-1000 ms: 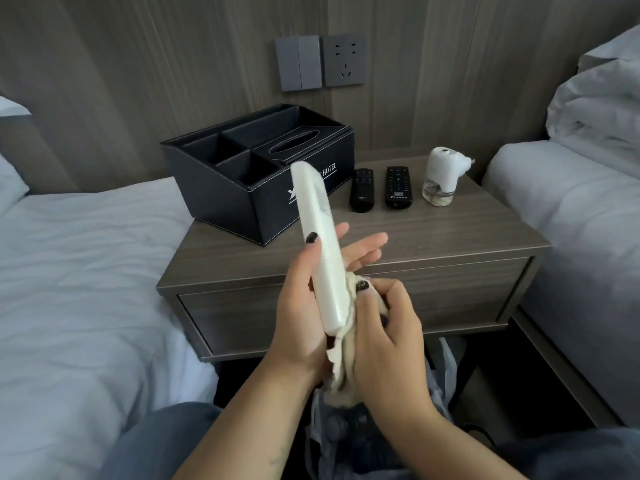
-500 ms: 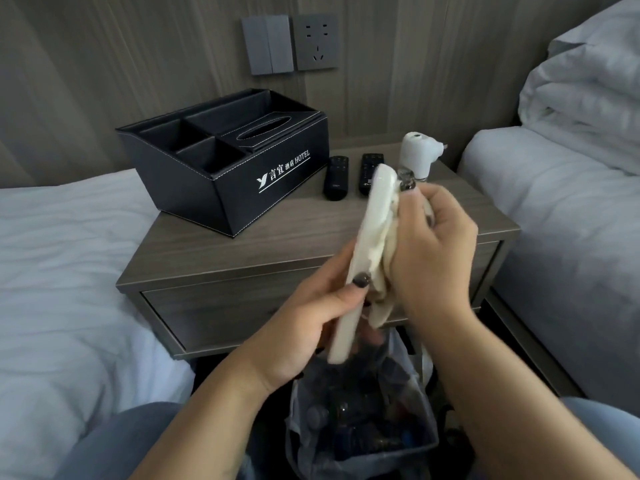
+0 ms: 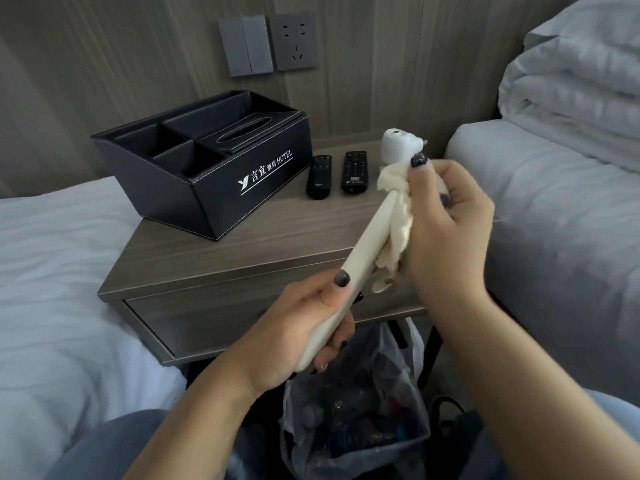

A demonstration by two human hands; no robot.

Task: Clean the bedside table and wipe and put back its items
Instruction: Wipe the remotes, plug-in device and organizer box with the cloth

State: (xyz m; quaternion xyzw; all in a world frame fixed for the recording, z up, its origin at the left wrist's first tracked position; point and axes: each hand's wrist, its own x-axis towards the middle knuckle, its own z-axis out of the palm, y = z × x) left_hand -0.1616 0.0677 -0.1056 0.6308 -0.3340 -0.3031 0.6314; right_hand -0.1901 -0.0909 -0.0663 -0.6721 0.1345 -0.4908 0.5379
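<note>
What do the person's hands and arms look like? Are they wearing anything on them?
Both forearms are bare: no sleeves, watch or bracelets show. The left hand and right hand wear no gloves or visible rings. The fingernails are painted with dark, nearly black polish, and they look short and rounded.

Around the bedside spot
A clear trash bag (image 3: 353,414) of bottles sits below; white beds flank both sides, a folded duvet (image 3: 571,81) right, wall socket (image 3: 297,41) behind.
</note>
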